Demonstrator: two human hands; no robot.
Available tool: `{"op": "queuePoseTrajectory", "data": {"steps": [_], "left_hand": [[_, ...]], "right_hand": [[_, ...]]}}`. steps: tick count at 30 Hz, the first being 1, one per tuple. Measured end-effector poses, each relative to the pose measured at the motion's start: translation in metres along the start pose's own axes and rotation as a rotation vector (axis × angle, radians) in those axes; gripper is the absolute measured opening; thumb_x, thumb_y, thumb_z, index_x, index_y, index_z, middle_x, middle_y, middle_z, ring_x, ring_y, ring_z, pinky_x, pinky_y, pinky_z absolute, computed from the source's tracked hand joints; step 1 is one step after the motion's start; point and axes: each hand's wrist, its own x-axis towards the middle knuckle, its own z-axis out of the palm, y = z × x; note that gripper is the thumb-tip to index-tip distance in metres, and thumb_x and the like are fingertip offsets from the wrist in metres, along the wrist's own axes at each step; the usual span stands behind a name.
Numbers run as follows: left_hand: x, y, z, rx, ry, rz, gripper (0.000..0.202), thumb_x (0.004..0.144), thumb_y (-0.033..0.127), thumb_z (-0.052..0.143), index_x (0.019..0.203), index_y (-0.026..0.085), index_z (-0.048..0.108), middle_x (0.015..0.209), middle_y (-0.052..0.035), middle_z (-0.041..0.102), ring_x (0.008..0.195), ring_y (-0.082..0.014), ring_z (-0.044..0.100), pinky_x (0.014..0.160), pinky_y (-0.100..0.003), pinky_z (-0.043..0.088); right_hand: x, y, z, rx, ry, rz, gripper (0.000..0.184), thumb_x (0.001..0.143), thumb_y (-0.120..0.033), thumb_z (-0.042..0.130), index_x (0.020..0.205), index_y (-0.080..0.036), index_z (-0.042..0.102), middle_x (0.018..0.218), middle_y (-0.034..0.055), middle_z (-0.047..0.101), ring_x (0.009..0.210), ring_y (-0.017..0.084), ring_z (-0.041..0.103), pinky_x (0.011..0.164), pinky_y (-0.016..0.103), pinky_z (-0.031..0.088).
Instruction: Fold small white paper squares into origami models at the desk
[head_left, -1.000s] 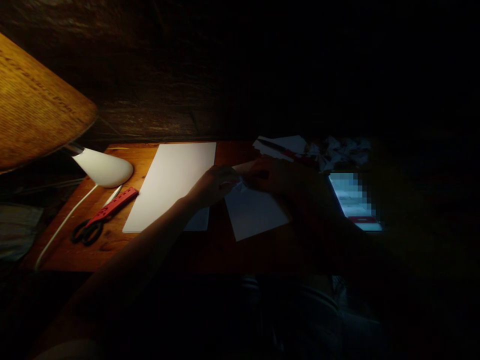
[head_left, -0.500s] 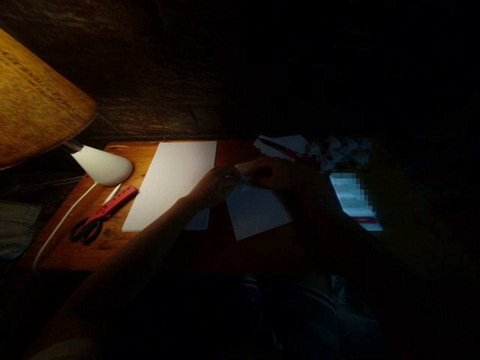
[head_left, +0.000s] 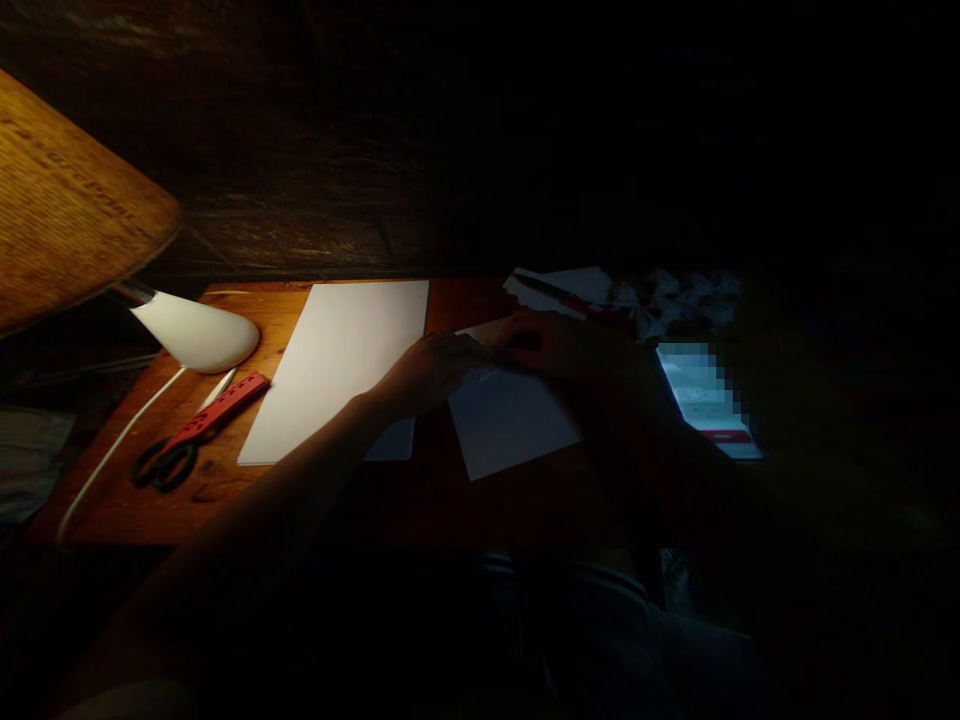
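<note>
In dim lamp light, my left hand (head_left: 431,368) and my right hand (head_left: 547,343) meet over a small white paper piece (head_left: 484,372), fingers pinched on it from both sides. The piece is held just above a white sheet (head_left: 514,425) lying on the wooden desk (head_left: 247,490). A larger white sheet (head_left: 337,365) lies to the left, partly under my left forearm. Details of the small piece are lost in shadow.
Scissors with dark handles and a red sheath (head_left: 199,430) lie at the desk's left, beside a white lamp base (head_left: 195,335) with its cord. A lit phone screen (head_left: 705,400) lies at the right. Paper scraps (head_left: 600,295) sit at the back. A woven lampshade (head_left: 67,240) fills the upper left.
Both hands stay at the small paper piece, with only slight finger shifts. The view has drifted a little.
</note>
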Motion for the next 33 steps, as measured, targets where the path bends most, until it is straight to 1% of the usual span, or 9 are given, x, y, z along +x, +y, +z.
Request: {"op": "queuePoseTrajectory", "data": {"steps": [3, 7, 11, 13, 17, 20, 23, 26, 33], "left_hand": [[0.000, 0.002, 0.001, -0.001, -0.004, 0.003, 0.040, 0.100, 0.014, 0.054, 0.130, 0.029, 0.076, 0.125, -0.0063, 0.076, 0.116, -0.0241, 0.068, 0.102, -0.043, 0.054], [0.001, 0.005, 0.002, -0.011, -0.014, 0.008, 0.030, 0.103, 0.023, 0.058, 0.127, 0.028, 0.076, 0.128, -0.0056, 0.076, 0.118, -0.0252, 0.067, 0.104, -0.044, 0.053], [0.001, 0.009, 0.000, -0.034, -0.064, 0.011, 0.031, 0.105, 0.026, 0.057, 0.130, 0.028, 0.075, 0.134, -0.0061, 0.075, 0.121, -0.0262, 0.065, 0.105, -0.045, 0.051], [0.001, 0.011, -0.002, -0.035, -0.087, 0.009, 0.032, 0.105, 0.026, 0.057, 0.131, 0.029, 0.075, 0.136, -0.0069, 0.074, 0.121, -0.0272, 0.065, 0.104, -0.046, 0.050], [0.001, 0.013, -0.002, -0.050, -0.097, 0.011, 0.032, 0.104, 0.025, 0.057, 0.131, 0.028, 0.075, 0.138, -0.0082, 0.073, 0.123, -0.0289, 0.064, 0.103, -0.048, 0.050], [0.000, 0.015, -0.002, -0.075, -0.091, 0.018, 0.032, 0.104, 0.025, 0.057, 0.130, 0.029, 0.075, 0.138, -0.0085, 0.073, 0.123, -0.0291, 0.063, 0.104, -0.049, 0.051], [0.000, 0.016, -0.002, -0.081, -0.082, 0.017, 0.035, 0.103, 0.024, 0.059, 0.134, 0.030, 0.073, 0.138, -0.0077, 0.073, 0.124, -0.0284, 0.063, 0.107, -0.049, 0.050], [0.000, 0.018, -0.004, -0.074, -0.085, 0.013, 0.037, 0.102, 0.025, 0.062, 0.138, 0.029, 0.070, 0.136, -0.0076, 0.073, 0.123, -0.0279, 0.063, 0.109, -0.048, 0.049], [0.000, 0.019, -0.004, -0.054, -0.106, 0.022, 0.034, 0.101, 0.027, 0.065, 0.134, 0.030, 0.072, 0.134, -0.0083, 0.071, 0.125, -0.0292, 0.061, 0.110, -0.051, 0.048]], "right_hand": [[0.000, -0.001, 0.002, -0.045, 0.044, 0.013, 0.012, 0.090, -0.027, 0.070, 0.095, -0.022, 0.080, 0.105, 0.0050, 0.079, 0.096, 0.020, 0.069, 0.089, 0.034, 0.050], [0.001, -0.008, 0.003, -0.092, 0.071, 0.032, 0.009, 0.090, -0.025, 0.070, 0.091, -0.022, 0.079, 0.102, 0.0053, 0.080, 0.096, 0.021, 0.069, 0.090, 0.034, 0.050], [0.001, -0.016, 0.000, -0.142, 0.046, 0.076, 0.011, 0.092, -0.027, 0.069, 0.092, -0.021, 0.079, 0.102, 0.0057, 0.078, 0.093, 0.021, 0.067, 0.085, 0.033, 0.048], [0.001, -0.017, 0.001, -0.160, 0.041, 0.076, 0.012, 0.092, -0.026, 0.067, 0.092, -0.020, 0.078, 0.102, 0.0061, 0.077, 0.091, 0.021, 0.065, 0.081, 0.033, 0.047], [0.003, -0.009, 0.007, -0.178, 0.077, 0.032, 0.010, 0.090, -0.023, 0.065, 0.088, -0.021, 0.075, 0.109, 0.0073, 0.074, 0.092, 0.022, 0.064, 0.082, 0.035, 0.049], [0.005, 0.001, 0.013, -0.157, 0.092, 0.003, 0.012, 0.091, -0.020, 0.062, 0.084, -0.022, 0.072, 0.109, 0.0078, 0.072, 0.098, 0.023, 0.065, 0.088, 0.036, 0.051], [0.007, 0.006, 0.016, -0.159, 0.100, 0.006, 0.011, 0.091, -0.021, 0.063, 0.084, -0.023, 0.070, 0.110, 0.0085, 0.072, 0.101, 0.024, 0.066, 0.090, 0.037, 0.053], [0.007, 0.008, 0.019, -0.171, 0.110, 0.023, 0.010, 0.091, -0.019, 0.065, 0.083, -0.022, 0.069, 0.111, 0.0098, 0.072, 0.100, 0.024, 0.066, 0.090, 0.037, 0.053], [0.009, 0.017, 0.033, -0.172, 0.172, -0.001, 0.013, 0.093, -0.022, 0.061, 0.082, -0.021, 0.068, 0.107, 0.0085, 0.067, 0.101, 0.024, 0.063, 0.093, 0.040, 0.050]]}}
